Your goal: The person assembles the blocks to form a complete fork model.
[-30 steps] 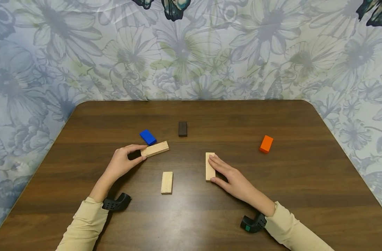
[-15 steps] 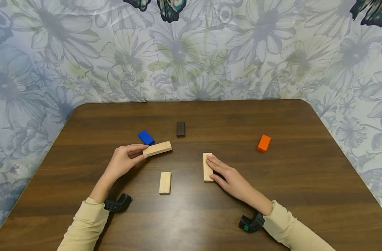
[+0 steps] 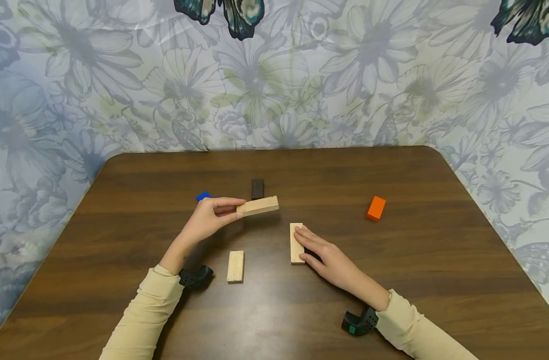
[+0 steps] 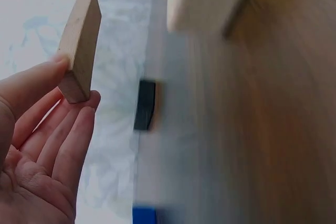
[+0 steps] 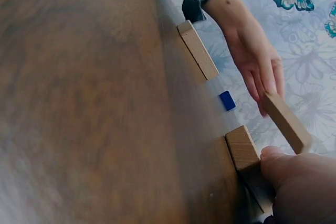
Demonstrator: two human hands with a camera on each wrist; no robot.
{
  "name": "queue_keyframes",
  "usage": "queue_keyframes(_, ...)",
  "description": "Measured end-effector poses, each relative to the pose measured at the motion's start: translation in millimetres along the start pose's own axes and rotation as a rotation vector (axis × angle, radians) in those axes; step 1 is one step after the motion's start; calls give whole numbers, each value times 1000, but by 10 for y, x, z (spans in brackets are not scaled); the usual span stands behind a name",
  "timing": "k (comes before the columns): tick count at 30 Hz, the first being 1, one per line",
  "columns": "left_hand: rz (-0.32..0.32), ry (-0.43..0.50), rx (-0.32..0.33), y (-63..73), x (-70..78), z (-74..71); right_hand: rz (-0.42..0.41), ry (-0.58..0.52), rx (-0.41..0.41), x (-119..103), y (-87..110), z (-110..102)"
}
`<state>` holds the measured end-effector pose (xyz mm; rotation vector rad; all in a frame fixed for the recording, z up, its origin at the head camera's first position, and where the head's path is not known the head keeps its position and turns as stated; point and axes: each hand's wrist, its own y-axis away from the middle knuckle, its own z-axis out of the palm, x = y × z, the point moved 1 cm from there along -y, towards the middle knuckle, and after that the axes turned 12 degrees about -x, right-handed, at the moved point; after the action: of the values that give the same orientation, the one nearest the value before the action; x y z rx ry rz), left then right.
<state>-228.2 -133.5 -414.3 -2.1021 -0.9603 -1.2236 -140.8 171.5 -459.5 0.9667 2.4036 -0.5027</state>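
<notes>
Head | left grip (image 3: 208,216) pinches pale wooden bar (image 3: 258,206) | right grip (image 3: 329,256) holds flat wooden oblong (image 3: 294,251)

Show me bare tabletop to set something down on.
Bare table: between the dark block and orange block; also right of the orange block. Crowded in the head view: around the left hand, held block, blue block and dark block.

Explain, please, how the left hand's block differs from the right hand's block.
The left block is raised off the table in the left hand; the right block rests on the table, touched by the right hand. The left block points nearly sideways, the right block forward. Both are pale wood.
</notes>
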Motion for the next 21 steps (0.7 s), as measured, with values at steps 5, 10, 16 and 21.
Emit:
queue_keyframes(5, 27, 18, -67, -266, 15, 189, -2, -11, 0, -6, 6, 17)
queue_keyframes(10, 46, -12, -109, -477, 0, 354, 1, -25, 1, 0, 10, 22)
queue_keyframes(16, 67, -70, -131, -606, -97, 498, 13, -24, -9, 10, 8, 12)
queue_keyframes(21, 88, -249, -126, -626, -161, 572, 12, -11, -14, 12, 4, -11)
